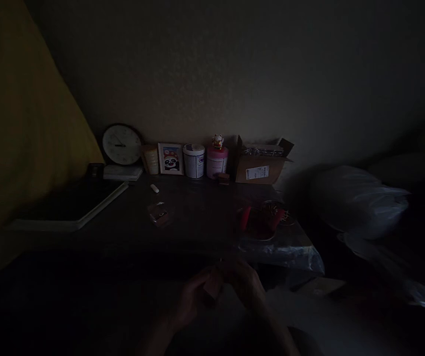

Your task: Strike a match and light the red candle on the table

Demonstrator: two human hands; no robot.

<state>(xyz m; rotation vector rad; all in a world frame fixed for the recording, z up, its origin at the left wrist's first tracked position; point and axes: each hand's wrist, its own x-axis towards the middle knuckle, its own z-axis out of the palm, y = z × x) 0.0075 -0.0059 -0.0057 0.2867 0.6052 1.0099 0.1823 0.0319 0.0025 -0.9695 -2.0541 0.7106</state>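
The scene is very dark. In front of my body, below the table's front edge, my left hand point(188, 301) is closed around a small reddish-brown block point(213, 284) with a flat face. My right hand point(245, 283) is against the block's upper right side, its fingers bent inward. A tiny bright tip shows above those fingers, too small to name. Across the table point(197, 217), a similar brown block point(223, 179) sits at the back by a pink-lidded tub point(217, 163). A clear plastic packet with something brown inside point(159, 215) lies nearer me.
A round tray with red pieces point(260, 225) and a dish of small thin pieces point(281, 212) stand right. Along the wall are a clock point(122, 144), a panda picture point(171, 159), a white tub point(194, 161) and an open carton point(259, 168). Plastic bags point(356, 202) bulge at right.
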